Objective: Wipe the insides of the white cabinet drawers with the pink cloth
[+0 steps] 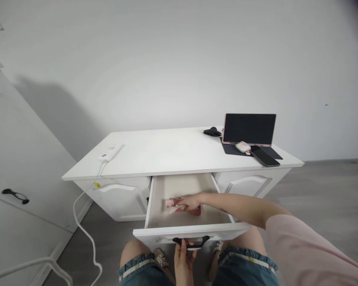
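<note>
A white drawer (pixel 185 229) is pulled out from the middle of the desk, above my knees. My left hand (pixel 184 258) is at its black handle (pixel 201 242), fingers hooked round it from below. Inside the drawer, my right hand (pixel 191 201) grips a small red and pink item (pixel 170 202) with a whitish part; blur hides its exact kind. More dark red material (pixel 196 210) shows below the hand on the drawer floor.
On the white desk (pixel 155 151) a tablet (pixel 249 129) stands upright at the right, with a phone (pixel 265 156) and a small white case (pixel 243 147) before it. A black object (pixel 212 132) lies behind. At left, a white charger (pixel 107 155) trails a cable (pixel 77 214).
</note>
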{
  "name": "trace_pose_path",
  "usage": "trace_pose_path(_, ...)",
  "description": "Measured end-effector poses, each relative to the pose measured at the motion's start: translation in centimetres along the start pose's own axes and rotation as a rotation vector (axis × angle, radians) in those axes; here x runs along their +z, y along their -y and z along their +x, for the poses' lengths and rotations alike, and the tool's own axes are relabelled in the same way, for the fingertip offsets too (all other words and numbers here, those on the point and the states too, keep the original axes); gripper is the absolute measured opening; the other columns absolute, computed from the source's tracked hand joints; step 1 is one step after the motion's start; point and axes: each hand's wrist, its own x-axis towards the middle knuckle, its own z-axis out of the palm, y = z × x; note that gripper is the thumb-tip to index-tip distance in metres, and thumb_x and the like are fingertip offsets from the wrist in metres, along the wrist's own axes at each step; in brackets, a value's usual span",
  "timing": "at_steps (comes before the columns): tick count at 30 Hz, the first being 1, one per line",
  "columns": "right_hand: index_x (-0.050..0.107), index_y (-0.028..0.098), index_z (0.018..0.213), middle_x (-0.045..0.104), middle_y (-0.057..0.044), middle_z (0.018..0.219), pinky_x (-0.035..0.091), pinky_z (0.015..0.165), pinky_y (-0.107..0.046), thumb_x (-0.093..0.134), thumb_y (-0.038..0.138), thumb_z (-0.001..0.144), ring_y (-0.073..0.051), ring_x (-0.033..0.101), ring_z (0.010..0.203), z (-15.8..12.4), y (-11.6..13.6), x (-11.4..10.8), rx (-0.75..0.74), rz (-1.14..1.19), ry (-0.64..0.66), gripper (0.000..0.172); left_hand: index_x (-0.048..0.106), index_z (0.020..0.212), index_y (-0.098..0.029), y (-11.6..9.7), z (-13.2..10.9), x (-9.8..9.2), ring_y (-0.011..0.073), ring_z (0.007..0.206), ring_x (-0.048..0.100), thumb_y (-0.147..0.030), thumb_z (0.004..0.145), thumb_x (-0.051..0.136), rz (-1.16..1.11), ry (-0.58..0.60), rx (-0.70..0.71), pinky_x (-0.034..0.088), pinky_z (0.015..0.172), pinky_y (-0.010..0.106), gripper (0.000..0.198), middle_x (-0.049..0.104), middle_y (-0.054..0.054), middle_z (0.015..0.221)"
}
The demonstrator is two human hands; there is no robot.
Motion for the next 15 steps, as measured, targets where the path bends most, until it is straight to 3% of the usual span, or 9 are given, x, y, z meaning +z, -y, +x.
trace_pose_path(3, 0.067, 0.02, 0.128, 0.064, -0.011, 0.137, 0.048, 0.099, -0.038, 0.067, 0.007, 0.066, -0.03, 0.059, 0.123, -0.5, 1.0, 1.6, -0.105, 0.057, 0.13, 0.063, 0.071, 0.08, -0.022, -0.1, -0.4, 0.4, 0.0225, 0.072, 0.071, -0.031, 0.063, 0.087, 0.001, 0.0, 0.004, 0.059, 0.068, 0.036, 0.025, 0.071, 0.004, 0.074)
trace_pose_path(8, 0.076, 0.031, 0.107, 0.074, 0.003, 0.123, 0.054, 0.082, -0.03, 0.075, 0.013, 0.064, -0.024, 0.068, 0.11, 0.7, 3.4, 2.9, -0.073, 0.182, 0.231, 0.047, 0.071, 0.083, -0.022, -0.1, -1.0, 1.0, 0.022, 0.074, 0.069, -0.033, 0.067, 0.084, 0.001, -0.021, 0.036, 0.058, 0.069, 0.035, 0.023, 0.071, 0.003, 0.074)
trace_pose_path(12, 0.076, 0.031, 0.11, 0.068, 0.002, 0.135, 0.051, 0.086, -0.03, 0.073, 0.008, 0.069, -0.024, 0.065, 0.116, 2.9, 5.2, 3.0, -0.187, -0.004, 0.102, 0.047, 0.07, 0.081, -0.024, -0.1, -0.9, 1.1, 0.0213, 0.073, 0.069, -0.03, 0.068, 0.083, 0.004, -0.048, 0.027, 0.057, 0.067, 0.033, 0.02, 0.07, 0.003, 0.074)
trace_pose_path(15, 0.077, 0.035, 0.11, 0.068, 0.004, 0.135, 0.05, 0.088, -0.031, 0.073, 0.012, 0.075, -0.025, 0.065, 0.115, 4.5, 5.6, 2.7, -0.191, -0.181, -0.006, 0.042, 0.068, 0.079, -0.024, -0.1, -0.7, 1.1, 0.0216, 0.072, 0.069, -0.03, 0.066, 0.084, 0.017, -0.069, 0.018, 0.057, 0.067, 0.033, 0.021, 0.069, 0.003, 0.072)
